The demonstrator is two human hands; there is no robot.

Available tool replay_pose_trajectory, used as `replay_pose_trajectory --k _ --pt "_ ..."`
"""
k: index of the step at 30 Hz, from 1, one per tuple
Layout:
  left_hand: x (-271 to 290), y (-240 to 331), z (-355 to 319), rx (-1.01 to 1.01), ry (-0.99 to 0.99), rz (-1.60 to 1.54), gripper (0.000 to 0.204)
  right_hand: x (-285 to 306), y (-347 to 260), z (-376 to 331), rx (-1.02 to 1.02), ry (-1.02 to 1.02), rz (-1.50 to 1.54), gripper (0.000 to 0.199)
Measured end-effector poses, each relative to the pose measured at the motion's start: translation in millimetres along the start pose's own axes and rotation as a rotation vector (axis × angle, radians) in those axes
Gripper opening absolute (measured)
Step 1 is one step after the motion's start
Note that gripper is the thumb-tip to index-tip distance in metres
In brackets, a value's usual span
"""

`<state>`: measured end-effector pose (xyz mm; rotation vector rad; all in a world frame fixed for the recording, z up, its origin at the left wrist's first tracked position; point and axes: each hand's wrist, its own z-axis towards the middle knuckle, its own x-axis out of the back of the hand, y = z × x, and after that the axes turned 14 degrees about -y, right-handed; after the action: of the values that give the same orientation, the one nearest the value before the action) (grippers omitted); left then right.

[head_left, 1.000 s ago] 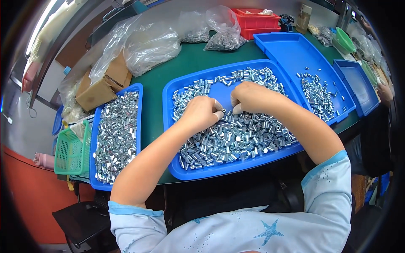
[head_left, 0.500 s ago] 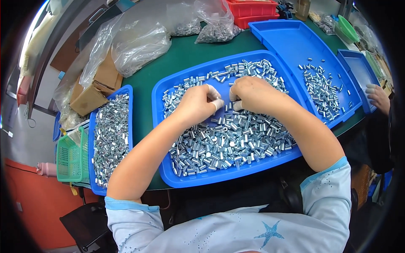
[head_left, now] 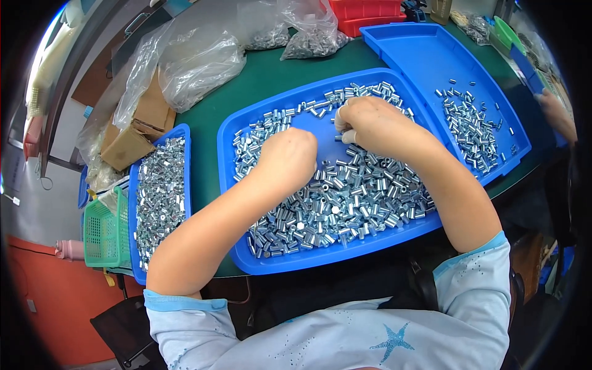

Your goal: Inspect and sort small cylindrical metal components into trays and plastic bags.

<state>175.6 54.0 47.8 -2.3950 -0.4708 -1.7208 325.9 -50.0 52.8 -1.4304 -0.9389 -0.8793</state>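
A large blue tray point(head_left: 342, 253) lies before me, holding a thick layer of small shiny metal sleeves point(head_left: 345, 203). Over its left-centre my left hand point(head_left: 288, 155) is curled, back upward, with its fingertips hidden beneath. My right hand point(head_left: 373, 126) hovers right of it at the far part of the tray, thumb and fingers pinched, white covers on the fingertips. Whatever either hand holds is too small or hidden to make out. A strip of bare blue tray bottom shows between the hands, with sleeves along the far rim.
Right of it, a second blue tray point(head_left: 425, 52) holds fewer sleeves. Left stand a narrow blue tray point(head_left: 188, 179) of metal parts, a green basket point(head_left: 105, 231) and a cardboard box point(head_left: 132, 145). Plastic bags point(head_left: 200, 71) and red bins point(head_left: 370, 15) sit behind. Another person's hand point(head_left: 555, 114) is far right.
My left hand has turned knuckles-up, hiding its fingertips. My right hand has shifted slightly away from me. At far right, the other person's hand and a blue tray have moved upward, the tray now tilted.
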Motion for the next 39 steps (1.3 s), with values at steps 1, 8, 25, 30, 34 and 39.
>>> replay_pose_trajectory --k 1,8,25,30,34,39 --pt "-5 0 -3 0.012 0.036 0.04 0.012 1 -1 0 -0.011 -0.036 0.026 0.014" --pt "-1 -5 -14 -0.106 0.207 -0.197 0.014 -3 9 4 0.079 0.169 -0.133 0.015" --pt "-3 -17 -12 -0.08 0.168 -0.384 0.013 -8 17 15 0.21 0.011 -0.098 0.01" --pt "-21 -2 -10 -0.015 0.18 0.021 0.013 -22 15 25 0.155 -0.006 -0.139 0.011" --pt "-21 -16 -2 -0.152 0.219 0.04 0.012 -23 15 26 0.085 0.095 -0.023 0.014" --pt "-23 -27 -6 -0.195 0.227 -0.062 0.011 -18 24 29 0.171 0.16 -0.065 0.014"
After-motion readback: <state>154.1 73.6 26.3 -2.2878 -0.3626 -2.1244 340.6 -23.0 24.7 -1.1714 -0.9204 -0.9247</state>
